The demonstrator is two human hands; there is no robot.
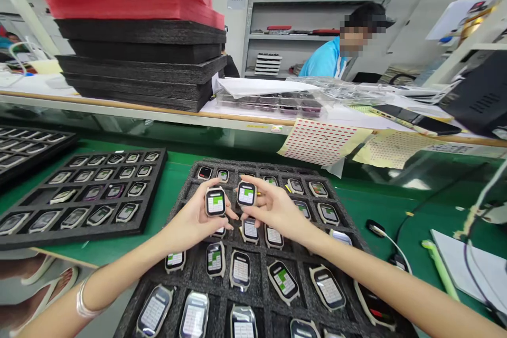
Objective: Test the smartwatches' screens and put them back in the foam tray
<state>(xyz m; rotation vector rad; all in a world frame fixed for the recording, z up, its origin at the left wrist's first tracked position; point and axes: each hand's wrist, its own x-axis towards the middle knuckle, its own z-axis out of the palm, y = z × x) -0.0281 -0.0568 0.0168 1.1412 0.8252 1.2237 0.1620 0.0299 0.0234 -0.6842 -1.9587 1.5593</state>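
Note:
My left hand (198,216) is closed on a smartwatch body (216,202), its lit screen facing me with white and green blocks. Close beside it, my right hand (273,206) grips a second smartwatch body (246,194) with a similar screen. Neither watch has a strap that I can see. Both are held above a black foam tray (259,274), whose compartments hold several more watches, many with lit screens. One of these, a watch (250,229), lies just below my right fingers. The hands hide part of the tray's upper rows.
Another foam tray (114,224) of watches lies to the left, with a third tray (31,142) beyond. Stacked black foam (146,71) stands on the shelf ahead. At right are a charger puck (375,228), cables and a green pen (439,269). A person (322,58) is behind the shelf.

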